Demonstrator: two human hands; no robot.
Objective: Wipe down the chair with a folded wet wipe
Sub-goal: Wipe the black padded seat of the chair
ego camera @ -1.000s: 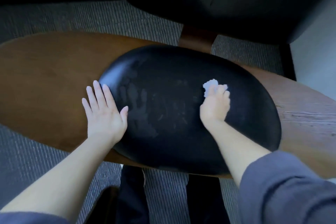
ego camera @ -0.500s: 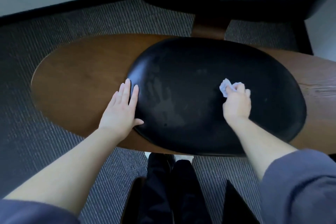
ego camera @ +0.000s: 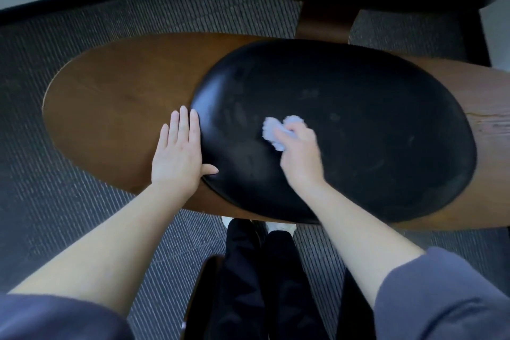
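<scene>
Wiping underway: right hand (ego camera: 299, 157) clutches wet wipe (ego camera: 273, 130) on seat cushion (ego camera: 372, 132) (left hand (ego camera: 176, 154) flat); next, probably sweep to its right.

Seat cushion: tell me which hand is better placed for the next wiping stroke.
Right. The right hand grips the wet wipe on the seat cushion; the left hand lies flat beside it on the wooden base, holding nothing.

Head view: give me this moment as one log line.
phase: seat wipe | right hand: grips wet wipe on black seat cushion | left hand: flat on wooden seat base, thumb on cushion edge
</scene>
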